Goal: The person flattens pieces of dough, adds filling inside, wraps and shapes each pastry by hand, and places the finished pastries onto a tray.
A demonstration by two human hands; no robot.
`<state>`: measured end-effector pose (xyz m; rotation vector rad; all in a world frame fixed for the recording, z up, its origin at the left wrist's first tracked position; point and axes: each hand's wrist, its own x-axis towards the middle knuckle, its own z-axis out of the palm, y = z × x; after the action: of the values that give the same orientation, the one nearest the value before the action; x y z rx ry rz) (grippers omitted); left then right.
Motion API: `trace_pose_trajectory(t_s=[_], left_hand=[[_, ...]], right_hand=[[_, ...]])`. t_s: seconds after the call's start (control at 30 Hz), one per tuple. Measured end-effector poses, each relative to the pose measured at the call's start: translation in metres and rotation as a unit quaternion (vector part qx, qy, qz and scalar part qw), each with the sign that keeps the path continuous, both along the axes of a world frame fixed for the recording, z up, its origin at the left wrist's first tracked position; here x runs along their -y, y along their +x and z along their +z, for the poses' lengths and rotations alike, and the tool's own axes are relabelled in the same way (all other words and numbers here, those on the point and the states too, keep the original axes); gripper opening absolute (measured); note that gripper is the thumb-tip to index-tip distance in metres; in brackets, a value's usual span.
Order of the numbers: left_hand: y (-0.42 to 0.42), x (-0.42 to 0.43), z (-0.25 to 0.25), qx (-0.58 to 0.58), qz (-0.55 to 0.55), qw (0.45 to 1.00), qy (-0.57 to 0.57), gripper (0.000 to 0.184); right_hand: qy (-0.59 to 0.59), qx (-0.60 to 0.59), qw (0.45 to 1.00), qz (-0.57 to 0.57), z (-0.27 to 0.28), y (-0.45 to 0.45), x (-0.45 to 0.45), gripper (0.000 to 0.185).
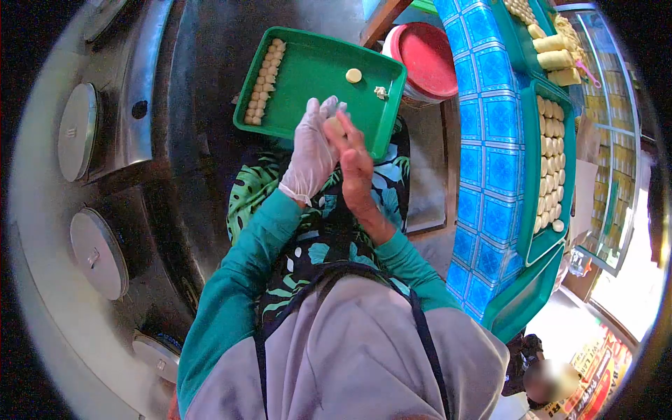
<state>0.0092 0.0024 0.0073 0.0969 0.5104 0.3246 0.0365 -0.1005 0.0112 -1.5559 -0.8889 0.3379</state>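
My left hand [311, 148], in a clear plastic glove, is held up with its fingers stretched out. Facing it, my bare right hand [355, 164] has its fingers bent, slightly smeared by motion. A pale piece of dough [334, 128] is pressed between the two palms, partly hidden by the fingers. Just beyond the hands, a green tray [308, 77] rests at my lap. Along its left side sits a double row of small dough balls [264, 84]. Farther right on it lie a flat round dough piece [353, 75] and a small crumbled lump [381, 92].
A red-lidded bucket [425, 59] stands behind the tray's right corner. On the right, a table with a blue checked cloth [472, 147] bears another green tray [530, 105] with rows of dough pieces [551, 161] and dough rolls [554, 52]. Round metal lids [98, 253] line the left.
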Motion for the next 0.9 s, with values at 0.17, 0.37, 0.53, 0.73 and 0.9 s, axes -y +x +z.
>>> trace_pose_trajectory(t_s=[0.17,0.37,0.53,0.73,0.9], left_hand=[[0.013,0.023,0.008,-0.039,0.014,0.984,0.175,0.048],[0.004,0.016,0.007,-0.004,-0.014,0.979,0.205,0.045],[-0.003,0.016,0.009,0.065,0.003,0.991,0.117,0.043],[0.001,0.025,0.003,0.007,-0.031,0.985,0.169,0.035],[0.002,0.026,0.002,-0.047,-0.022,0.974,0.221,0.029]], right_hand=[[0.158,-0.233,0.957,-0.063,0.010,0.019,-0.033,0.084],[0.164,-0.176,0.965,-0.101,0.015,0.044,-0.033,0.077],[-0.043,0.162,0.979,-0.116,0.019,0.039,0.009,0.065],[-0.053,0.167,0.981,-0.083,0.011,0.030,0.022,0.071],[-0.013,0.058,0.997,-0.057,0.007,0.026,0.022,0.080]])
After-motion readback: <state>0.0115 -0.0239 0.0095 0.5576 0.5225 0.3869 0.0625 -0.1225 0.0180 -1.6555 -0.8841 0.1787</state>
